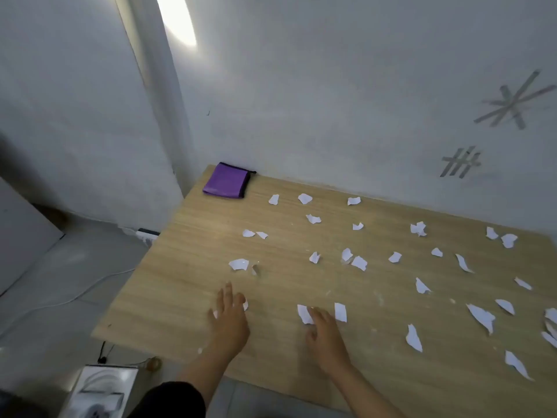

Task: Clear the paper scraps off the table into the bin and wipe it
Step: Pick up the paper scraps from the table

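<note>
Several torn white paper scraps lie scattered over the light wooden table. My left hand lies flat near the table's front left, fingers spread, covering a small scrap whose edges peek out on both sides. My right hand rests palm down beside it, fingertips touching a scrap; another scrap lies just to its right. A folded purple cloth sits at the far left corner of the table, against the wall. No bin is in view.
A white wall borders the table's far edge, with grey tape marks on it. On the floor to the left run white cables, and a white box stands below the table's front left corner.
</note>
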The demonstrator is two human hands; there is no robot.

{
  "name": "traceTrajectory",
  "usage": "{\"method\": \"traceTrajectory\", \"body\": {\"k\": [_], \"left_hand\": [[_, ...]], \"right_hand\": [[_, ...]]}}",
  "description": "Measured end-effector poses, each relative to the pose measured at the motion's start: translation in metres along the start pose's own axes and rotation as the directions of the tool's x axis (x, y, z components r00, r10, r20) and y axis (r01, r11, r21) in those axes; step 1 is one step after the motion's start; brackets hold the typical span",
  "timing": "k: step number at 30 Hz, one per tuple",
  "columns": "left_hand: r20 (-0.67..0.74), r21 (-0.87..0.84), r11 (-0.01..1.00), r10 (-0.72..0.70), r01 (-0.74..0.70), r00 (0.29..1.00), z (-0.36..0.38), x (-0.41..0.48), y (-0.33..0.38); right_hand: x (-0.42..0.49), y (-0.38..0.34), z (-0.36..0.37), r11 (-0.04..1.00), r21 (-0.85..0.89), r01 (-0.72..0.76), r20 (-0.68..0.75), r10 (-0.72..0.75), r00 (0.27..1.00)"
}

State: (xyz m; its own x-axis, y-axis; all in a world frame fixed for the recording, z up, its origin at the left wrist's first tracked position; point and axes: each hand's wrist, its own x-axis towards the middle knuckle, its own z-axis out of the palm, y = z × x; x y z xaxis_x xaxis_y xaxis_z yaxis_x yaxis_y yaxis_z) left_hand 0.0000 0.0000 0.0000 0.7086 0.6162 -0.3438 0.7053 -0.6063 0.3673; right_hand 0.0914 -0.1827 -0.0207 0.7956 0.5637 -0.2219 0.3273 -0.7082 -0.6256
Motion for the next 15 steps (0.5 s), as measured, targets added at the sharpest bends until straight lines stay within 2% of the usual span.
{"method": "traceTrajectory", "body": {"k": [3, 5, 8, 11, 13, 15], "left_hand": [[0.012, 0.109, 0.994, -0.013, 0.011, 1.0, -0.002, -0.001, -0.012], [0.025, 0.079, 0.996, 0.043, -0.045, 0.999, 0.0, 0.0, -0.019], [0.0, 0.03, 0.993, 0.113, -0.113, 0.994, 0.007, 0.004, -0.026], [-0.026, 0.026, 0.993, 0.114, -0.114, 0.993, 0.008, 0.01, -0.023], [-0.033, 0.007, 0.992, 0.122, -0.122, 0.992, 0.009, 0.013, -0.019], [-0.041, -0.031, 0.991, 0.131, -0.133, 0.99, 0.011, 0.013, -0.013]], "right_hand": [[0.011, 0.0, 0.008, 0.98, -0.181, 0.083, 0.043, -0.076, 0.996], [0.015, -0.001, 0.015, 0.946, -0.275, 0.17, 0.016, -0.172, 0.985], [0.015, 0.004, 0.022, 0.916, -0.374, 0.148, 0.006, -0.157, 0.988], [0.019, 0.012, 0.025, 0.874, -0.463, 0.145, -0.042, -0.185, 0.982], [0.014, 0.011, 0.019, 0.907, -0.389, 0.163, -0.087, -0.212, 0.973], [0.012, 0.014, 0.013, 0.978, -0.186, 0.098, -0.183, -0.132, 0.974]]}}
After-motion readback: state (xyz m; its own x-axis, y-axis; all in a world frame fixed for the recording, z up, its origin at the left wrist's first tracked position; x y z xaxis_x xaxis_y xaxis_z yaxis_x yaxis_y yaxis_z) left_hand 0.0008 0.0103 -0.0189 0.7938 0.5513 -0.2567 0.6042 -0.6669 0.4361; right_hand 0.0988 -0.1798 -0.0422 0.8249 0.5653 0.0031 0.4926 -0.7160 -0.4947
